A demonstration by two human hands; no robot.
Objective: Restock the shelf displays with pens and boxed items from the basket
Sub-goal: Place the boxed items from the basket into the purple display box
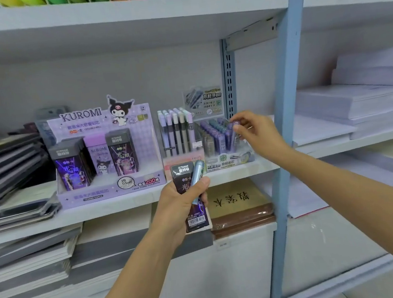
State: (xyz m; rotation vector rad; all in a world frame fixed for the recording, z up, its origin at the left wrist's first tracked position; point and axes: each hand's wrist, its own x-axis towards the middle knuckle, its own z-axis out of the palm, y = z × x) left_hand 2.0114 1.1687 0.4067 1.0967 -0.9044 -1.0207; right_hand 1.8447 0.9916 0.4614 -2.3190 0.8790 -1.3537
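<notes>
Pinching purple tube (236, 122) in right grip (258, 134) over display tray (229, 162) | left grip (180, 202) clamped on dark box (181, 172) and blue tube (199, 170)

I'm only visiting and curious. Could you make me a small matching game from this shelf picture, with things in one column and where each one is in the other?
Things:
1. dark Ultraman box
2. purple tube
3. Kuromi display
4. brown book stack

Places:
A. on the shelf below the displays
B. standing on the shelf, left of the upright pens
C. pinched by the right hand
D. held in the left hand

Pairs: 1-D, 2-C, 3-B, 4-A
</notes>
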